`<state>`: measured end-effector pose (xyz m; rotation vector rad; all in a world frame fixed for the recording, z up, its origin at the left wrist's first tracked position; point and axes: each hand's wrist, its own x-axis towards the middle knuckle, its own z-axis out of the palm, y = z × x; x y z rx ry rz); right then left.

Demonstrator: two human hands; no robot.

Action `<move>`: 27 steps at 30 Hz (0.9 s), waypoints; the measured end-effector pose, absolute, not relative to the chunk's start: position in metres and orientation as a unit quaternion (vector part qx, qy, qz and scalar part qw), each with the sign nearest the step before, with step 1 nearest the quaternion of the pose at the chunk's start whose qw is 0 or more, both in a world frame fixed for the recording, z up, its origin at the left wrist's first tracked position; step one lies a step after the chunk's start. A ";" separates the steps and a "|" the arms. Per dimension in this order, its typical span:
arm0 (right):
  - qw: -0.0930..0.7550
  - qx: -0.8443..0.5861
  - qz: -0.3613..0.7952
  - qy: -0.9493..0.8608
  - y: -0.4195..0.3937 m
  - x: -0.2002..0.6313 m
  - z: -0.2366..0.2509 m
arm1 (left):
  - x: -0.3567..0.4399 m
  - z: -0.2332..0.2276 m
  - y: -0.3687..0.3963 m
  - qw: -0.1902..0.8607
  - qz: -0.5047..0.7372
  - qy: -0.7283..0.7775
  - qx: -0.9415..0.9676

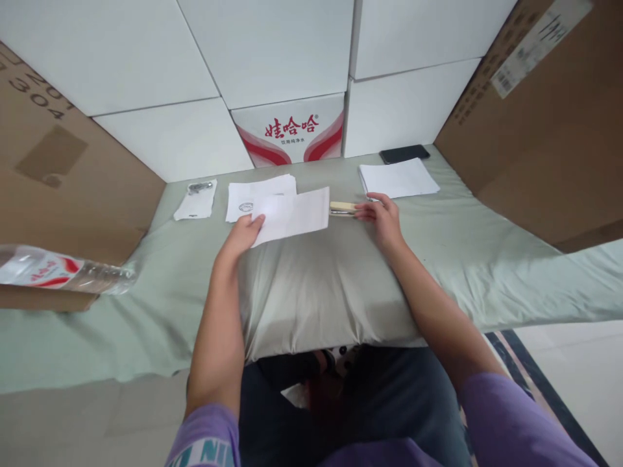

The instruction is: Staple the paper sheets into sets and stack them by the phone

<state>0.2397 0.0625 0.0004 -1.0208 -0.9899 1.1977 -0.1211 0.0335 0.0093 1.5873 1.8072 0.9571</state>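
While the left hand (242, 235) pinches the near-left corner of a white sheet (292, 215) between thumb and fingers, the sheet lies flat on the cloth-covered desk (467, 240), its long axis running left to right with a slight tilt. Just beside its right edge, the right hand (382, 217) has its fingertips closed on a small beige stapler (342, 208), which lies lengthwise left to right, its free end pointing at the sheet. A stack of stamped papers (253, 193) sits behind.
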 end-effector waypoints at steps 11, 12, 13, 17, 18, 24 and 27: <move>0.524 -0.539 0.282 -0.596 0.075 0.243 -0.017 | -0.112 0.007 0.035 0.273 0.251 0.714 0.594; 0.485 -0.540 0.233 -0.648 0.074 0.241 -0.017 | -0.111 0.007 0.035 0.269 0.242 0.718 0.594; 0.443 -0.539 0.197 -0.689 0.073 0.240 -0.018 | -0.110 0.006 0.035 0.267 0.235 0.721 0.595; 0.346 -0.533 0.167 -0.754 0.071 0.237 -0.019 | -0.111 0.003 0.035 0.262 0.244 0.711 0.605; 0.343 -0.532 0.168 -0.756 0.072 0.237 -0.019 | -0.111 0.002 0.035 0.264 0.248 0.709 0.605; 0.357 -0.523 0.179 -0.753 0.077 0.242 -0.021 | -0.108 0.002 0.035 0.270 0.252 0.709 0.600; 0.368 -0.510 0.183 -0.755 0.077 0.243 -0.021 | -0.106 0.001 0.035 0.270 0.257 0.701 0.608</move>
